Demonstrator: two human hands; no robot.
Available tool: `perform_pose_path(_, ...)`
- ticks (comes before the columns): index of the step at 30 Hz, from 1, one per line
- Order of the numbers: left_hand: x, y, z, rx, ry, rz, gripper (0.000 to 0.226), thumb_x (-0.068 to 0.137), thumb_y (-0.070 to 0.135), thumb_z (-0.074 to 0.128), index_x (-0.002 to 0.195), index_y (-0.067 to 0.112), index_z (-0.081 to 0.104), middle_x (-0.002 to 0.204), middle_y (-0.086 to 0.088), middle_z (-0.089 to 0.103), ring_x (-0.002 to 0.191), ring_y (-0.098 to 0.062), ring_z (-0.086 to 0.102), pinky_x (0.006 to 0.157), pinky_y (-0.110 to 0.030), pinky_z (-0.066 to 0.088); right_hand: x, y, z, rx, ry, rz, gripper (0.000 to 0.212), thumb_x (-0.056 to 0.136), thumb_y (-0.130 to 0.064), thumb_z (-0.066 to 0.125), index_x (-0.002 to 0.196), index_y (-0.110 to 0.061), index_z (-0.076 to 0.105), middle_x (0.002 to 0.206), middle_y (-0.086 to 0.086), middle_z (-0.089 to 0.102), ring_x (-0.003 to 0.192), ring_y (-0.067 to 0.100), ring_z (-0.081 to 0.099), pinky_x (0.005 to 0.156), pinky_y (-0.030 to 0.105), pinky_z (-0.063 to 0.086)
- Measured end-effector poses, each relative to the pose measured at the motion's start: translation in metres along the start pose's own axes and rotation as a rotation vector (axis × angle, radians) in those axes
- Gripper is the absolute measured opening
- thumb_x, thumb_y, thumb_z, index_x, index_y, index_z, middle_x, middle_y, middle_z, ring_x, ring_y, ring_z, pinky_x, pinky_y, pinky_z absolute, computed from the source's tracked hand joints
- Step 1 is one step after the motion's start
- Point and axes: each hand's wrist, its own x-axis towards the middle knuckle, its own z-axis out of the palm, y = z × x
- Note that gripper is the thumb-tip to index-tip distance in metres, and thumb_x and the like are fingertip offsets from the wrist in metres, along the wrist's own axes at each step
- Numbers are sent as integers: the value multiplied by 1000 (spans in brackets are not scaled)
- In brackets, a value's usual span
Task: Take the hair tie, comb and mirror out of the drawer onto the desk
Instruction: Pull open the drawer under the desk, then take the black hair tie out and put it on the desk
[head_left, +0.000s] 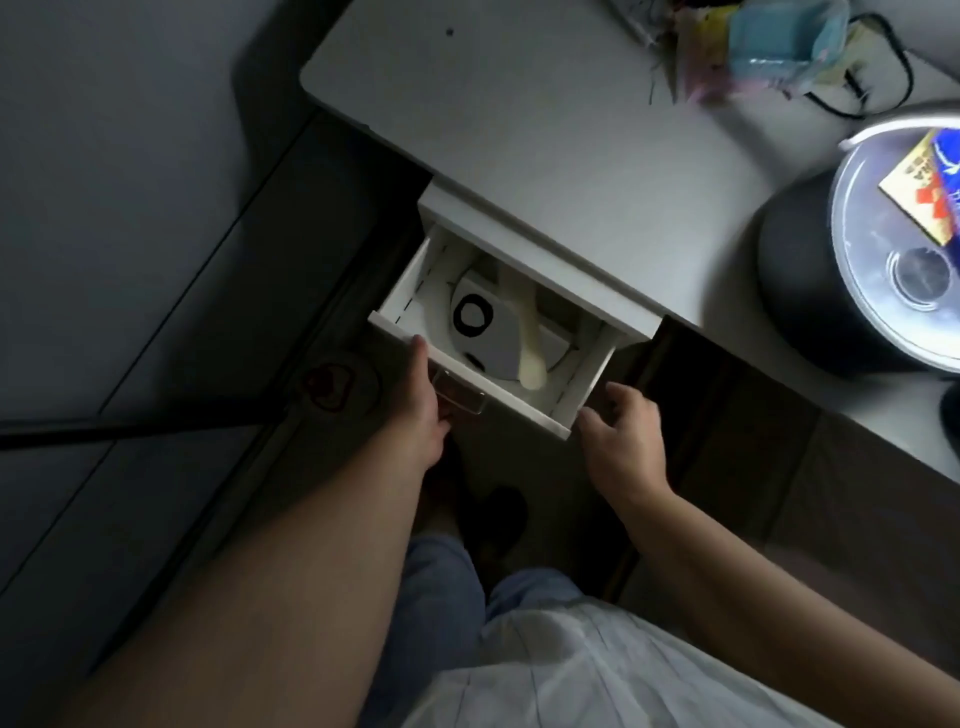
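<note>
A white drawer (582, 389) stands pulled out below the white desk (519, 130). Inside lies a round mirror (506, 338), face up. A black hair tie (472, 315) rests on the mirror. A cream comb (524, 332) lies across the mirror, its rounded handle toward the drawer front. My left hand (428, 400) grips the drawer's front panel by the clear handle (460, 395). My right hand (621, 436) hovers at the drawer's right front corner, fingers apart, holding nothing.
A black pot with a clear lid (883, 260) and a colourful packet sits on the desk's right side. Bags and a black cable (769, 47) clutter the far right corner. My legs stand below the drawer on a dark floor.
</note>
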Motion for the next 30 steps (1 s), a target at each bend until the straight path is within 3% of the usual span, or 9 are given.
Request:
perform_pose_path(5, -11, -14, -17, -18, 65, 34, 71, 85, 57, 48, 140, 16, 35, 135, -16, 53, 126, -32, 50, 112, -49, 34, -8, 19, 11, 104, -175, 195, 58, 90, -33, 54, 143, -13, 38, 140, 6, 50, 118, 23, 56, 96, 35, 48)
perform_pose_path(9, -16, -22, -27, 16, 84, 59, 64, 88, 55, 44, 138, 17, 38, 107, -11, 59, 110, -29, 55, 104, -43, 41, -16, 26, 22, 174, -263, 244, 41, 90, -30, 53, 126, -14, 57, 114, 5, 66, 88, 19, 64, 82, 36, 55)
perform_pose_path(11, -16, -23, -31, 63, 90, 60, 63, 88, 54, 44, 137, 16, 39, 106, -10, 57, 115, -30, 54, 107, -46, 39, -21, 29, 29, 214, -272, 258, 32, 90, -29, 54, 118, -14, 60, 102, 3, 65, 79, 15, 61, 74, 34, 54)
perform_pose_path(15, -13, -21, -33, 203, 74, 44, 60, 83, 51, 50, 131, 15, 44, 119, -12, 60, 114, -30, 57, 106, -51, 40, -26, 34, 42, 279, -186, 293, 26, 90, -27, 55, 114, -17, 61, 84, -6, 60, 80, 13, 60, 84, 39, 56)
perform_pose_path(18, -10, -17, -33, 297, 30, 61, 46, 85, 47, 48, 118, 15, 49, 106, -11, 62, 107, -29, 58, 103, -50, 43, -26, 33, 47, 343, -110, 334, 21, 89, -20, 54, 108, -20, 64, 80, -7, 58, 75, 13, 59, 75, 34, 55)
perform_pose_path(20, -9, -15, -35, 344, 10, 51, 40, 84, 46, 47, 112, 17, 51, 111, -12, 63, 107, -29, 59, 103, -50, 43, -26, 33, 51, 358, -58, 372, 17, 87, -17, 53, 99, -19, 66, 78, -3, 61, 75, 18, 60, 69, 33, 52)
perform_pose_path(23, -10, -12, -42, 441, -7, 34, 33, 82, 47, 44, 94, 18, 56, 118, -12, 63, 107, -29, 60, 101, -49, 44, -30, 32, 57, 334, -9, 398, 24, 86, -18, 54, 105, -17, 69, 87, 4, 66, 79, 22, 62, 73, 35, 54)
perform_pose_path(27, -10, -6, -52, 552, -32, 22, 39, 85, 45, 39, 104, 15, 55, 115, -11, 63, 107, -28, 59, 97, -44, 45, -39, 30, 65, 340, 36, 425, 29, 88, -17, 54, 114, -15, 66, 96, 4, 65, 93, 25, 65, 86, 41, 56)
perform_pose_path(30, -10, -5, -63, 588, -48, -5, 30, 84, 42, 40, 88, 17, 55, 102, -9, 62, 100, -27, 59, 84, -38, 45, -48, 31, 73, 347, 55, 453, 31, 90, -17, 54, 119, -13, 64, 99, 3, 63, 94, 23, 63, 86, 39, 55)
